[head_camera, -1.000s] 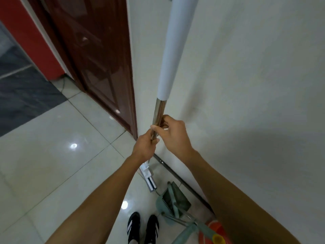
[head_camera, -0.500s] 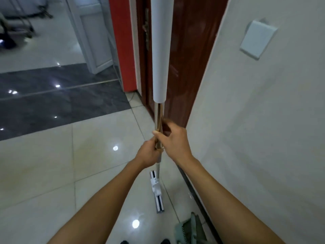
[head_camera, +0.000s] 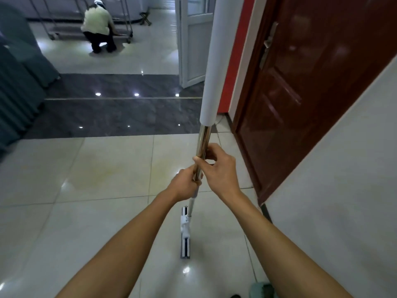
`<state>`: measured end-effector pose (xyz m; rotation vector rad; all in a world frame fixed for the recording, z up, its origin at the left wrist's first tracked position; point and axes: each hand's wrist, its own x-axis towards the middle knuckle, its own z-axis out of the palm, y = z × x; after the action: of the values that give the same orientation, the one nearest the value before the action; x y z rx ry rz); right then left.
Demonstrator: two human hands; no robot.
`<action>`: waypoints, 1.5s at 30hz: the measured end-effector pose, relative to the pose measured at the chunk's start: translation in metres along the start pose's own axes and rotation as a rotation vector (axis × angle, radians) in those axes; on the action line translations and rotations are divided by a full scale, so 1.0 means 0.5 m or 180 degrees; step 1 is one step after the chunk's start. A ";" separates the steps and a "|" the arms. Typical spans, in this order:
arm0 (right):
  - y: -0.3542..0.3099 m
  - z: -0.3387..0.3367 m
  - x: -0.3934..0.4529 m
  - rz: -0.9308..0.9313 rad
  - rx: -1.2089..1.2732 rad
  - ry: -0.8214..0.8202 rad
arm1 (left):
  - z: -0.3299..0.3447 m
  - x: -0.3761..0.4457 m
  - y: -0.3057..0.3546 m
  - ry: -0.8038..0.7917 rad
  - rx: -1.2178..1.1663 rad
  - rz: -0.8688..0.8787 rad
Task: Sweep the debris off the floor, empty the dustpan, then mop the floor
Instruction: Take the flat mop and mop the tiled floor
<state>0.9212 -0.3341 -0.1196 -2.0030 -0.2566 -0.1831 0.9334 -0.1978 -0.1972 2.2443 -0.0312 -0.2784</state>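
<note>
At the bottom edge, just by the right forearm, a pale green rounded object (head_camera: 261, 290) peeks into view, too cropped to name. Ahead of it the flat white and grey rectangular mop head (head_camera: 185, 235) lies on the glossy cream floor tiles (head_camera: 103, 173), its long side pointing away from the person, near the white wall (head_camera: 335, 190) on the right. From it a slim pole rises towards the camera, white at the foot, then polished brass-coloured metal (head_camera: 203, 138), then a thick white sleeve (head_camera: 212, 61) at the top. The left hand (head_camera: 185, 186) is wrapped round the metal section lower down, fingers curled fully about it; the right hand (head_camera: 219, 166) sits just above, touching the left, thumb and fingers pinching the shaft. Both forearms reach forward and converge on the pole. The pole looks stiff and light, yet the bare metal is probably slick, so the broad white sleeve would likely give a surer upper hold, with one hand kept low for steering the head. Judging by this, the mopping stage is in hand. Farther on stand a dark red-brown wooden door (head_camera: 311, 93), a band of dark grey tile (head_camera: 111, 112), a white half-open door (head_camera: 193, 44), and a crouching person in a pale top (head_camera: 97, 22) in the far room.
</note>
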 end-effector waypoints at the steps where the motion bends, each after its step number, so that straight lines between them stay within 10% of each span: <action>1: -0.015 0.037 -0.005 -0.0031 0.0033 -0.0021 | -0.029 -0.017 -0.029 0.0014 0.0028 -0.0018; 18: -0.116 0.389 -0.101 0.0183 0.0315 -0.0721 | -0.291 -0.187 -0.364 -0.0507 0.1385 -0.0557; 45: 0.130 0.092 -0.366 0.0846 0.0029 -0.2996 | 0.172 -0.414 -0.380 -0.0107 0.1286 -0.0984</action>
<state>0.7623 -0.3379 -0.2402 -1.9604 -0.5663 0.9459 0.6996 -0.1179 -0.3564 2.6448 0.2655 -0.5139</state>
